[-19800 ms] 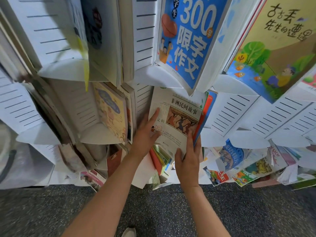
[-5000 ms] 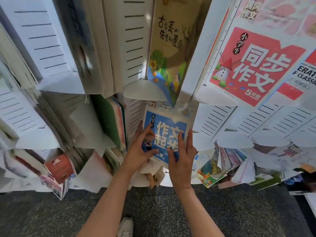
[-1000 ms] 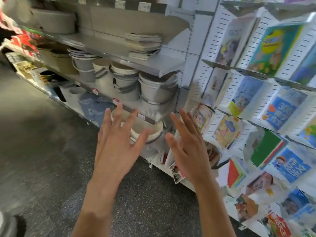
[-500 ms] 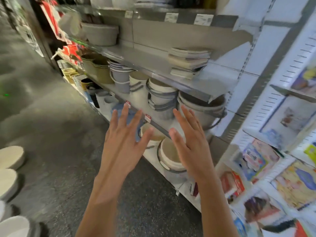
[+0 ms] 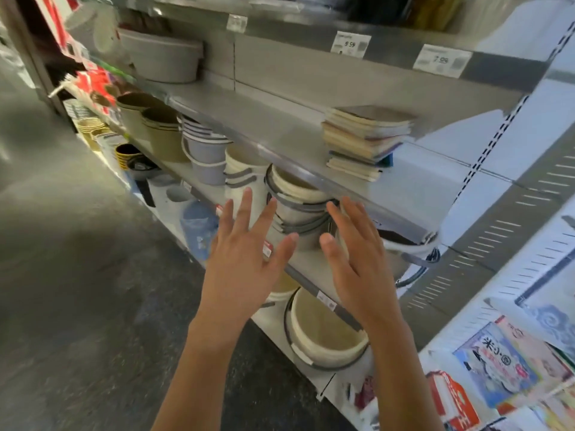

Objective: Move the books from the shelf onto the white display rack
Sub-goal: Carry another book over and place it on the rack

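While both hands hover spread and holding nothing at mid-frame, the stack of books (image 5: 365, 141) lies flat on the grey shelf (image 5: 280, 126) up and to the right — nearer the right hand (image 5: 357, 259) than the left hand (image 5: 245, 259) — spines facing out.

- The stack of books (image 5: 362, 140) lies on the shelf (image 5: 264, 119), at about 1 o'clock from the two hands.
- The left hand (image 5: 241, 259) and right hand (image 5: 357, 259) are side by side in front of the shelf, below the books, touching nothing.
- Stacked buckets (image 5: 295, 209) stand on the lower shelf, under the books' shelf and just behind the hands.
- A basin (image 5: 161, 57) sits on the books' shelf at 11 o'clock.
- The display rack (image 5: 513, 306) stands at 3 o'clock, right of the shelf.
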Motion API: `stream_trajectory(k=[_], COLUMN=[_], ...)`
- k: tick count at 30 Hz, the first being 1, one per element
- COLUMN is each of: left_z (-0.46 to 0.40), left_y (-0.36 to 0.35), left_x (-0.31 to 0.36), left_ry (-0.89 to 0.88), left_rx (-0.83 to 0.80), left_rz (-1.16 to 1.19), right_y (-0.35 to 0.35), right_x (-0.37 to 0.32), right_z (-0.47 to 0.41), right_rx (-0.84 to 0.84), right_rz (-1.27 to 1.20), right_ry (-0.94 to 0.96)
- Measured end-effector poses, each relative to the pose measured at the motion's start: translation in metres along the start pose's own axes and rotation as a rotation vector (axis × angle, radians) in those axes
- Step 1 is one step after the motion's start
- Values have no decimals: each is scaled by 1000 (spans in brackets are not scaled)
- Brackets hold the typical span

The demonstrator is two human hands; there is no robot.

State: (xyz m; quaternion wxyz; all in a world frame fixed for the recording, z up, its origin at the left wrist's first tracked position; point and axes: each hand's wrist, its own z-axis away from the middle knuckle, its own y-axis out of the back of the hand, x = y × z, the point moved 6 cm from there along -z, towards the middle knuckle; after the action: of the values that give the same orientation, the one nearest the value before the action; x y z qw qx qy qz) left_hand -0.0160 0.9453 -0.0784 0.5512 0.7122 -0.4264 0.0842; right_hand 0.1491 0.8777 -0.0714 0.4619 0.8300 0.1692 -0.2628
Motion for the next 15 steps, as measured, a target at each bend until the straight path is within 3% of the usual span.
stream_trajectory(k=[15], left_z=[-194], left_y=[-15], left_x=[-59], left_ry=[-301], left_rx=[-178], left_rz=[128], right_y=[-59], right_x=[-16], right_z=[-127], right_rx=[372], right_rz=[24], right_ry=[-243])
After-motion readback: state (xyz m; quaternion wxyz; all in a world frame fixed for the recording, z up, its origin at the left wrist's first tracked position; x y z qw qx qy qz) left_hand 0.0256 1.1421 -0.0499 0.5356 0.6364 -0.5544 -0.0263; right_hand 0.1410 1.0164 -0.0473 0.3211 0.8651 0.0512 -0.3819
